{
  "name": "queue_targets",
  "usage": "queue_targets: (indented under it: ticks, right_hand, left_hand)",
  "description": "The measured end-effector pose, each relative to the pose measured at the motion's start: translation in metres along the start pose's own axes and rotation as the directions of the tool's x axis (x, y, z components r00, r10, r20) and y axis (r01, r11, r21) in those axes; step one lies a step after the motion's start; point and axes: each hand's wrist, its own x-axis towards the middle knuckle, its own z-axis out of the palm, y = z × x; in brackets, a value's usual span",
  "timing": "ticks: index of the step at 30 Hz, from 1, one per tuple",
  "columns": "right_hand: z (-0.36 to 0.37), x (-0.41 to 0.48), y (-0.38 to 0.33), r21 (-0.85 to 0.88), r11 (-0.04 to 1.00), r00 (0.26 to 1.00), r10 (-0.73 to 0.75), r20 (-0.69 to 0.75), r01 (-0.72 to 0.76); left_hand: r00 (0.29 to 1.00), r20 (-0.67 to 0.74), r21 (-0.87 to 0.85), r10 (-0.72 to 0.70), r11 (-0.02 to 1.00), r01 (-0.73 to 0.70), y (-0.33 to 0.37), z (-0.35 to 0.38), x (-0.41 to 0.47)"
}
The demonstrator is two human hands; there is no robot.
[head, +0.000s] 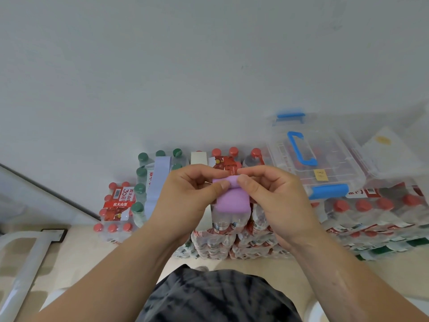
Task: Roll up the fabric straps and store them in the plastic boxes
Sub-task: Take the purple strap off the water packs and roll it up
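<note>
I am mid-roll: my left hand [195,189] and right hand [267,191] both pinch the soft purple fabric strap [229,201]; next, I judge, finish rolling, then reach the clear blue-handled plastic box [329,163].

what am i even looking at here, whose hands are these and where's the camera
There is no machine here. The one picture comes from a camera worn on a person's head, looking forward and down, so the arms reach in from the bottom edge. The left hand and right hand together pinch a purple fabric strap, rolling its top end while the rest hangs down. Behind them stand stacked packs of bottled water against a white wall. A pale lavender strap lies draped over the green-capped bottles on the left. On the right, a clear plastic box with blue handles sits closed on the packs.
</note>
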Motion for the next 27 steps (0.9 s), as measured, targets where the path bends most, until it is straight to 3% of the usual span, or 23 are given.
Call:
queue_targets:
  ticks: [7, 15, 22, 27]
  right_hand:
    - [0.019, 0.016, 0.000, -0.007, 1.000, 0.999, -0.002, -0.033, 0.002]
    - [0.060, 0.038, -0.004, -0.112, 0.992, 0.991, 0.044, -0.126, -0.058]
    - [0.083, 0.046, -0.002, -0.093, 0.995, 0.980, 0.028, -0.197, -0.047]
    - [0.091, 0.046, -0.001, -0.086, 0.995, 0.972, 0.029, -0.232, -0.051]
  left_hand:
    - [0.994, 0.077, -0.095, -0.078, 0.992, 0.085, 0.002, -0.021, 0.023]
    - [0.992, 0.124, 0.018, -0.039, 0.999, 0.037, 0.005, -0.062, 0.063]
    - [0.956, 0.271, -0.043, -0.115, 0.990, 0.132, 0.004, -0.083, 0.084]
    - [0.953, 0.290, -0.057, -0.085, 0.993, 0.106, -0.001, -0.087, 0.095]
